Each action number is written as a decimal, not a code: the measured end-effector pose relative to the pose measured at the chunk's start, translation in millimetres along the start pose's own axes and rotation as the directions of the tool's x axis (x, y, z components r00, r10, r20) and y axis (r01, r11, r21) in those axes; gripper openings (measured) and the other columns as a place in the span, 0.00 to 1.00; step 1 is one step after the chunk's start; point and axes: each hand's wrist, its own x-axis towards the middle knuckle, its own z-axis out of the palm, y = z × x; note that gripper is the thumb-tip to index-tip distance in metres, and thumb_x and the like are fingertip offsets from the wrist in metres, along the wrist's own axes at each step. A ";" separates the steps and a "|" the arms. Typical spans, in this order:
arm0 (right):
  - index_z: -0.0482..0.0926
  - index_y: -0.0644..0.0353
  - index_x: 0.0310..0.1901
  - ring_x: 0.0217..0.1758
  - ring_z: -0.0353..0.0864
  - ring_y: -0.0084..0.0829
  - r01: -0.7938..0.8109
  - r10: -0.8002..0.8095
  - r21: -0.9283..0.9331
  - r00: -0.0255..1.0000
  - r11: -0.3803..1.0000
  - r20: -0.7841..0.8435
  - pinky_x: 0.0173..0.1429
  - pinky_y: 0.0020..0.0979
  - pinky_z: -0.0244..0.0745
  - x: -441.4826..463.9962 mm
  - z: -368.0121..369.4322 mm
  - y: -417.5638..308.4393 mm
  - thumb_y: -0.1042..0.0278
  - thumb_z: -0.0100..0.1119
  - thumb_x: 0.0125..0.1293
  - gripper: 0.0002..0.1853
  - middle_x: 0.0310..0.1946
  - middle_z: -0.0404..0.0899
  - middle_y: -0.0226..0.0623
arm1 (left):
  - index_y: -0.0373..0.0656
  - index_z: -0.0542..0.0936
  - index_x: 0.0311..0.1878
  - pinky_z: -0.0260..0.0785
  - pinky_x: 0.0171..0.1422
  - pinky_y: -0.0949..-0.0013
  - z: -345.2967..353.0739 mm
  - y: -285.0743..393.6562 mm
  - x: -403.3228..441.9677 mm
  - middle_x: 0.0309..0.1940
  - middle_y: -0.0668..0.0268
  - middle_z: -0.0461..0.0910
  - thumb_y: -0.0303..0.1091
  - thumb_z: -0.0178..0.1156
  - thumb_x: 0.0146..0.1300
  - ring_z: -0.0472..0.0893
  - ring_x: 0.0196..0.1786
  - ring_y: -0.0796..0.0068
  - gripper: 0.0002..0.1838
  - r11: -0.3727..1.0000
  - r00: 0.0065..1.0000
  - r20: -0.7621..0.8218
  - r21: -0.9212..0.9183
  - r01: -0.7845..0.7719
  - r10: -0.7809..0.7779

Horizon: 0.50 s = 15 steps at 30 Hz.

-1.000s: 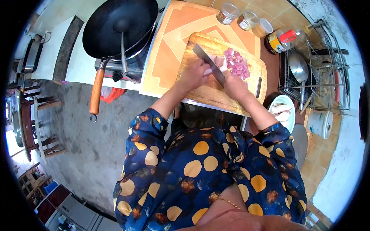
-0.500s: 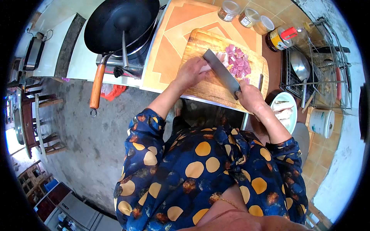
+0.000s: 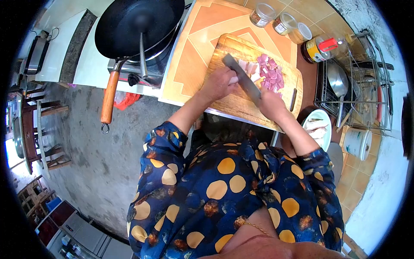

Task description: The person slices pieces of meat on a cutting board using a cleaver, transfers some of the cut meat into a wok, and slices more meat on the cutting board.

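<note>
My right hand (image 3: 273, 105) is closed round the handle of a cleaver (image 3: 243, 80), whose broad blade slants up and left over the wooden cutting board (image 3: 224, 45). Just left of the blade, my left hand (image 3: 219, 83) has its fingers curled on a pale piece of meat (image 3: 233, 80), mostly hidden under them. On the blade's other side lie cut pale, fatty meat pieces (image 3: 249, 68). Beyond these is a pile of diced dark pink meat (image 3: 271, 73).
A wok (image 3: 116, 34) with a wooden handle sits on the stove at left. Several lidded jars (image 3: 262, 15) line the back wall. At right are a red-capped bottle (image 3: 317, 49), a wire rack (image 3: 358, 103) and a bowl (image 3: 327, 140) holding pale food pieces.
The cleaver and my right hand have shifted a little left relative to the board. More cut pale pieces show right of the blade. The whole view has shifted slightly.
</note>
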 end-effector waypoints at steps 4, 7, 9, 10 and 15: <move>0.70 0.70 0.39 0.42 0.79 0.51 0.082 -0.081 0.000 0.989 0.997 -0.125 0.44 0.45 0.73 18.9 10.8 -10.0 0.78 0.47 0.57 0.09 0.36 0.78 0.58 | 0.41 0.76 0.35 0.70 0.43 0.58 2.8 -3.5 3.4 0.35 0.57 0.74 0.31 0.65 0.45 0.76 0.39 0.54 0.13 0.999 0.998 -0.065 0.026 -0.020 0.022; 0.71 0.65 0.42 0.45 0.78 0.50 0.022 -0.021 0.015 0.998 1.000 -0.058 0.47 0.45 0.72 4.5 -0.1 -5.9 0.75 0.48 0.58 0.10 0.39 0.77 0.56 | 0.41 0.76 0.37 0.70 0.44 0.59 -2.0 -1.1 1.3 0.35 0.57 0.74 0.30 0.65 0.45 0.76 0.39 0.55 0.14 1.000 0.997 -0.080 0.000 -0.017 0.016; 0.72 0.63 0.45 0.46 0.77 0.50 -0.015 0.015 0.021 1.000 1.000 -0.018 0.48 0.45 0.72 -14.9 -3.5 5.3 0.73 0.49 0.59 0.12 0.41 0.77 0.55 | 0.40 0.76 0.37 0.70 0.44 0.59 -11.8 6.7 -0.7 0.35 0.56 0.73 0.30 0.64 0.47 0.76 0.40 0.55 0.13 0.996 0.995 -0.063 -0.054 0.070 -0.073; 0.71 0.61 0.48 0.47 0.77 0.49 -0.030 0.030 0.020 1.000 0.999 0.007 0.49 0.45 0.71 -23.6 -3.4 15.2 0.71 0.49 0.60 0.14 0.42 0.77 0.54 | 0.40 0.76 0.37 0.70 0.44 0.59 -13.5 9.7 -2.5 0.35 0.56 0.73 0.30 0.64 0.47 0.76 0.40 0.55 0.13 0.996 0.995 -0.068 -0.054 0.071 -0.074; 0.70 0.60 0.51 0.45 0.77 0.51 0.109 -0.099 0.070 0.988 0.992 -0.122 0.49 0.45 0.71 -32.5 -1.1 34.6 0.66 0.50 0.61 0.17 0.38 0.78 0.54 | 0.40 0.76 0.40 0.69 0.44 0.58 -7.1 9.5 -13.1 0.37 0.56 0.75 0.31 0.64 0.50 0.76 0.40 0.54 0.13 0.999 0.987 -0.156 0.013 -0.042 0.044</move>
